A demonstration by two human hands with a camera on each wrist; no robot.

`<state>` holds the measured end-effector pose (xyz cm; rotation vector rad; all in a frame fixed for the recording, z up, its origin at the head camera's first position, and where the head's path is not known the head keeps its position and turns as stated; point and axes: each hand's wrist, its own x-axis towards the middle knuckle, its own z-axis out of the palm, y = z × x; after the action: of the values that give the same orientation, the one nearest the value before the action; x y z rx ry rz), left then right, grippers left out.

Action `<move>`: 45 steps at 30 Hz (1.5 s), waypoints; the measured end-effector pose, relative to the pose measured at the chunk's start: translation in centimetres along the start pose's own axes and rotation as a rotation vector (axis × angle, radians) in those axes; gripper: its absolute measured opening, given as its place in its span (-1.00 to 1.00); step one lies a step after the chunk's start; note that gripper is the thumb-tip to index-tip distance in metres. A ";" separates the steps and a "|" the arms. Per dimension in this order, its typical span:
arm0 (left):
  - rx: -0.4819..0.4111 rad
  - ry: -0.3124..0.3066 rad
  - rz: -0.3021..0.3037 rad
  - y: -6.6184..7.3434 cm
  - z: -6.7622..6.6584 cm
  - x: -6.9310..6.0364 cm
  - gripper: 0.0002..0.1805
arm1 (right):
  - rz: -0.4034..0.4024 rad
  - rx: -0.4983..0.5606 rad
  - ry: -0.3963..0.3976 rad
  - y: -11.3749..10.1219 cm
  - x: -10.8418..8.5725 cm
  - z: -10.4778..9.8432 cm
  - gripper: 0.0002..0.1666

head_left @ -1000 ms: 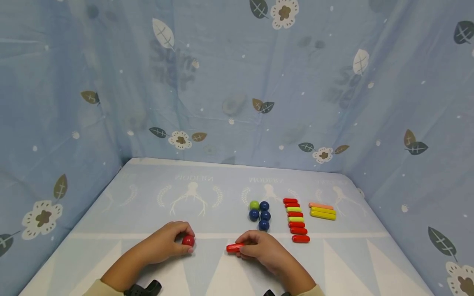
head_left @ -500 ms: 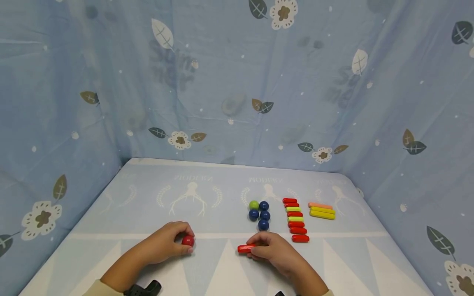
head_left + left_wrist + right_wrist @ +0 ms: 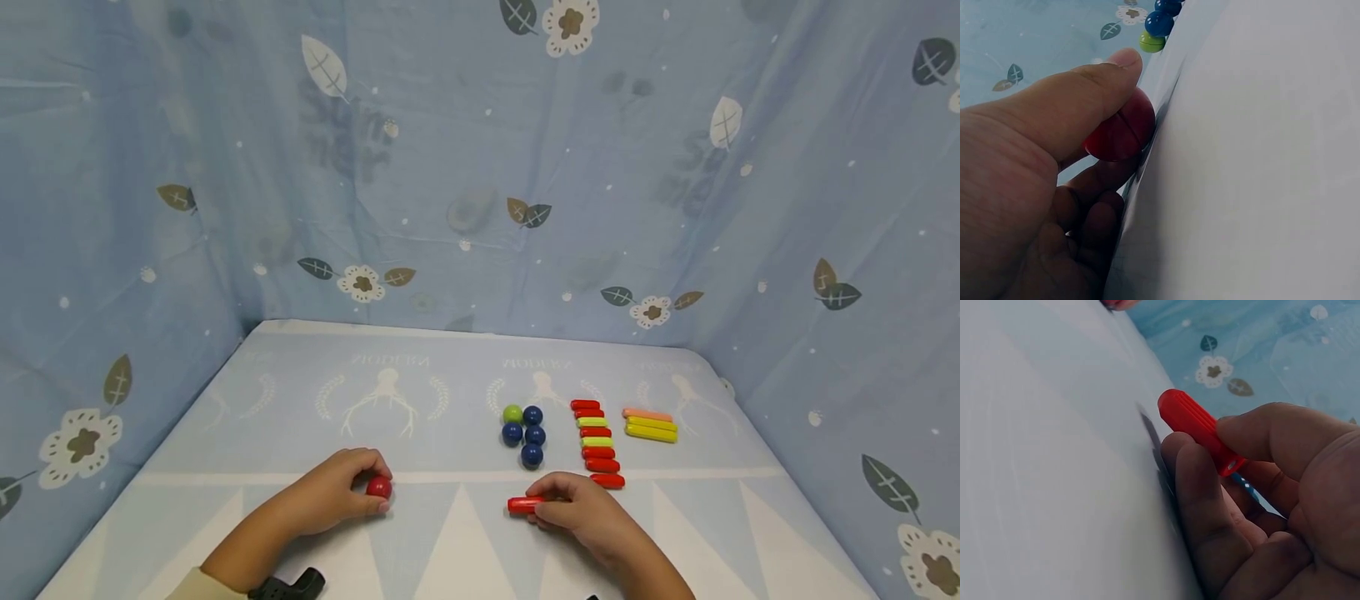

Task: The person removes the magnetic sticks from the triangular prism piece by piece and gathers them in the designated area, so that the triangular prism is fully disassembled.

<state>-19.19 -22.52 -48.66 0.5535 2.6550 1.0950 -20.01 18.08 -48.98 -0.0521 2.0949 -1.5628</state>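
Observation:
My left hand [image 3: 333,493] pinches a red ball [image 3: 379,487] at the table's left middle; in the left wrist view the ball [image 3: 1124,128] shows a seam under the thumb. Between thumb and fingers of my right hand [image 3: 581,504] is a short red stick [image 3: 523,505], held level just above or on the table. The right wrist view shows that stick [image 3: 1194,425] to be ridged, with a small hole in its end. Beyond the right hand lies a column of short red and light-green sticks [image 3: 600,465]; the hand's fingertips are near its front end.
One green ball [image 3: 512,414] and several dark blue balls [image 3: 532,455] cluster behind the right hand. Farther right lie two yellow sticks [image 3: 651,433] and an orange stick [image 3: 647,414]. A blue patterned curtain [image 3: 465,167] surrounds the table [image 3: 300,400] at the back and sides.
My right hand has moved to the right with the red stick, away from the left hand and closer to the stick column. The left hand stays in place on the red ball.

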 end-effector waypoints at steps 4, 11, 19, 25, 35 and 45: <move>0.008 0.004 0.000 0.0 0.0 0.0 -0.68 | 0.014 -0.027 0.035 0.3 -0.5 -0.8 -0.69; -0.005 -0.002 -0.003 0.1 0.0 0.2 -0.69 | 0.019 -0.073 0.082 1.1 -1.3 -2.5 -0.69; 0.018 0.001 -0.012 0.2 0.0 0.4 -0.68 | 0.025 -0.090 0.106 1.7 -2.1 -4.5 -0.69; 0.010 -0.004 -0.016 0.0 0.1 0.6 -0.68 | 0.083 -0.072 0.175 2.3 -2.9 -6.0 -0.66; -0.003 -0.001 0.004 -0.3 -0.1 0.2 -0.68 | 0.132 -0.041 0.346 3.2 -3.8 -7.6 -0.68; -0.014 -0.003 0.016 -0.4 0.0 0.2 -0.71 | 0.119 -0.012 0.474 3.6 -3.3 -7.9 -0.65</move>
<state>-19.46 -22.67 -48.93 0.5748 2.6432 1.1151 -19.59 27.33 -49.37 0.4733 2.4061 -1.6050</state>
